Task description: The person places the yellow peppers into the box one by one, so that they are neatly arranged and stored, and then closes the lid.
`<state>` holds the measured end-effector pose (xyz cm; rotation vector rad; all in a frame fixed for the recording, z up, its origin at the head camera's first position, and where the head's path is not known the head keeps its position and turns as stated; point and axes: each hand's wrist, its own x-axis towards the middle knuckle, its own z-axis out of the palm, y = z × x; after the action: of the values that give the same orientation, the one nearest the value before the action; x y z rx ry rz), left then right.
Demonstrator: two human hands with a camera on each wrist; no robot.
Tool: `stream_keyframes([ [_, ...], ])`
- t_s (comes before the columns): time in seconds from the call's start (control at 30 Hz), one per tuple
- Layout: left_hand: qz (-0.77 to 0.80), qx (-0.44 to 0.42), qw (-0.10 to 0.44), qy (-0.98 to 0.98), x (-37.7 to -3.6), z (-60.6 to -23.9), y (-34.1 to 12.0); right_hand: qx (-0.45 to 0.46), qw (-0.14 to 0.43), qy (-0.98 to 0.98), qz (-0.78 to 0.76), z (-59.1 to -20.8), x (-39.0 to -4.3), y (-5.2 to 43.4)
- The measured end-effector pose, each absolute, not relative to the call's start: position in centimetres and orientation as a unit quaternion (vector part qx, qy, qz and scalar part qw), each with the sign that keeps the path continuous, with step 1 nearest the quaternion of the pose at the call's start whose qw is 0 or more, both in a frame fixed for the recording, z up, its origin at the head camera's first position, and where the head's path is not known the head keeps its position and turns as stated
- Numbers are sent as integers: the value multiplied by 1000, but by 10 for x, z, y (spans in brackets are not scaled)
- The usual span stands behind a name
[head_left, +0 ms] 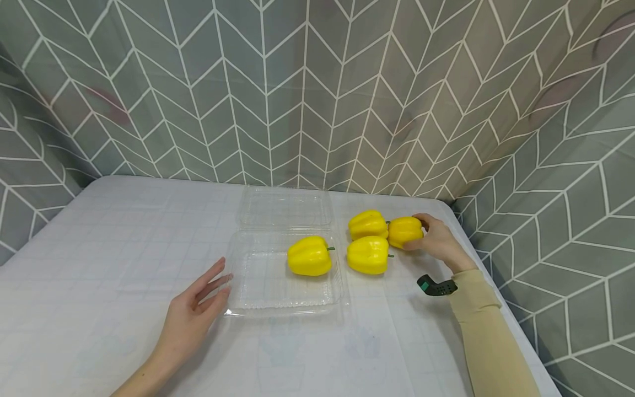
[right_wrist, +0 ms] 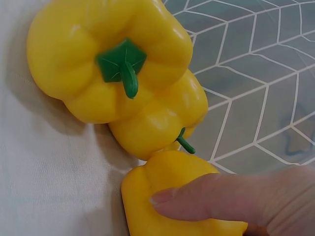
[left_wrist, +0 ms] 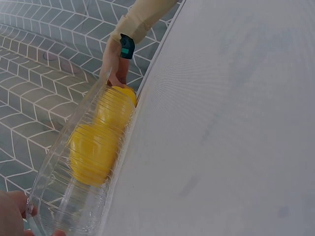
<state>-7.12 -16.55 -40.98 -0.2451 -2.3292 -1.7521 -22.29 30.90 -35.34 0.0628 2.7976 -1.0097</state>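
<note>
My right hand (head_left: 439, 240) grips a yellow bell pepper (head_left: 404, 231) on the table, its thumb (right_wrist: 182, 201) lying across the pepper's side. Close by sit two more yellow bell peppers, one behind (head_left: 367, 225) and one in front (head_left: 367, 255), both with green stems. Another yellow bell pepper (head_left: 310, 256) lies in the right half of a clear plastic container (head_left: 283, 299). At the container's left rim is my left hand (head_left: 188, 314), fingers fairly straight and fingertips touching the side. The container's clear lid (head_left: 285, 207) is folded back, flat behind it.
A white cloth covers the table (head_left: 124, 248). Grey curtains (head_left: 297, 99) with white zigzag lines hang behind the table and at both sides. The table's right edge runs close beside my right forearm, which wears a dark wrist strap (head_left: 436, 285).
</note>
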Motion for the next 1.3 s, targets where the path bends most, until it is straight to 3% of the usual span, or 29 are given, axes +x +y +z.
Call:
stream_keyframes([
  [1.3,-589,-93,116,-794,-72,-412,-167,30,61,936,-345,-338,-217,319],
])
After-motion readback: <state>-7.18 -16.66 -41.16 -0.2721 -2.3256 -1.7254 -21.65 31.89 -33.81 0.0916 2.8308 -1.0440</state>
